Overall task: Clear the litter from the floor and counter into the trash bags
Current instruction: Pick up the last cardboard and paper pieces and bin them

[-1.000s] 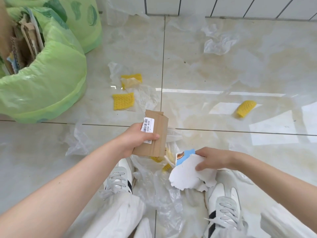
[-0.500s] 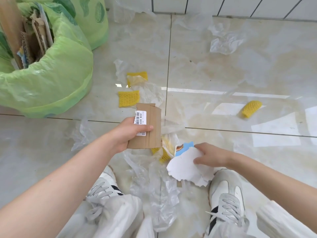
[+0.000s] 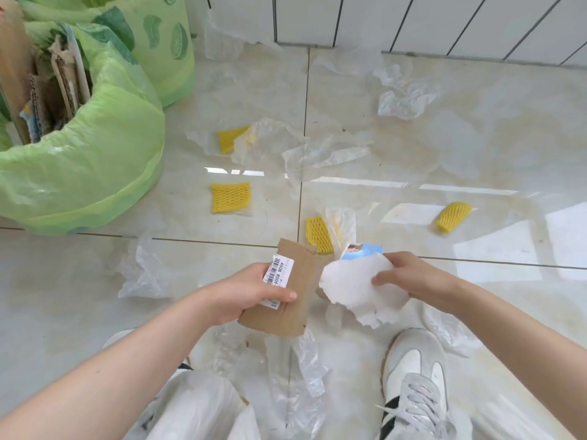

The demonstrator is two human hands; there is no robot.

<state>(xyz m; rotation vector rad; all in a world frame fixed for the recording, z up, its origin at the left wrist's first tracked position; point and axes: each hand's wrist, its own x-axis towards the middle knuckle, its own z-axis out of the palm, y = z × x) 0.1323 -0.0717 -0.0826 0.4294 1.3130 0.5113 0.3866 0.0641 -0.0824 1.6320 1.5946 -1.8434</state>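
Note:
My left hand grips a torn brown cardboard piece with a barcode label, held above the floor. Beside it, my right hand pinches a torn white paper sheet with a blue printed corner; paper and cardboard nearly touch. A green trash bag stuffed with cardboard stands at the left, and a second green bag stands behind it. Several yellow foam nets lie on the tiles: one near the bag, one just beyond the cardboard, one at the right.
Crumpled clear plastic sheets lie scattered: by the wall, mid-floor, at the left and between my white shoes. A white tiled wall bounds the far side.
Both hands have risen from the floor and come closer together, bringing the paper up beside the cardboard. The camera view tilted up, showing more of the far floor and wall.

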